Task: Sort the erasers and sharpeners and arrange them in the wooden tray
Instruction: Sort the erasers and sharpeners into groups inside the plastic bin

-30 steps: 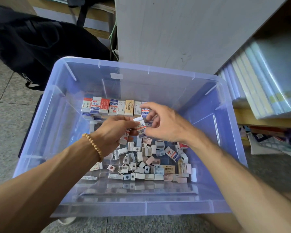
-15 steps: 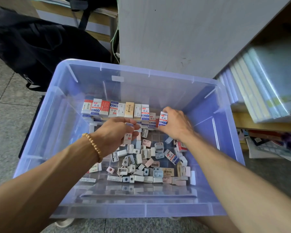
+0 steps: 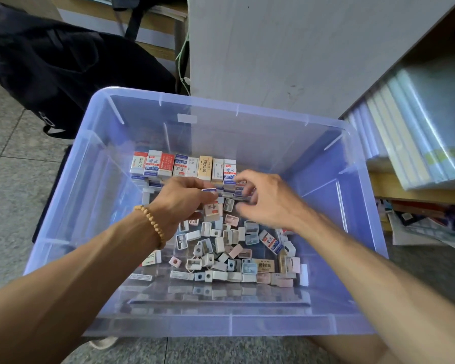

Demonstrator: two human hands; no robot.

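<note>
Your left hand point(image 3: 184, 203) has its fingers curled around a small stash of erasers: one with a blue edge point(image 3: 208, 190) pokes out just past the fingertips and a beige one point(image 3: 211, 209) hangs below them, so my guess is you're using that hand as a holding pen while the other does the placing. Your right hand point(image 3: 263, 200) is held over the pile with loosely bent, spread fingers and nothing pinched in them that I can see, fingertips just short of the row of upright erasers point(image 3: 184, 166). That row stands packed side by side just beyond both sets of fingertips, labels facing you, which looks like the sorted side. Below your fingers and toward your wrists is the loose heap of sharpeners point(image 3: 216, 248), with a few stray erasers mixed in, so there's plenty left to sort. Both forearms come in from the near edge and angle toward each other, palms down, the left wrist wearing a bead bracelet point(image 3: 153, 224). Everything sits in the clear blue plastic bin point(image 3: 352, 195); I honestly can't make out a wooden tray anywhere. Further out there's a black bag point(image 3: 63, 74) on the floor.
</note>
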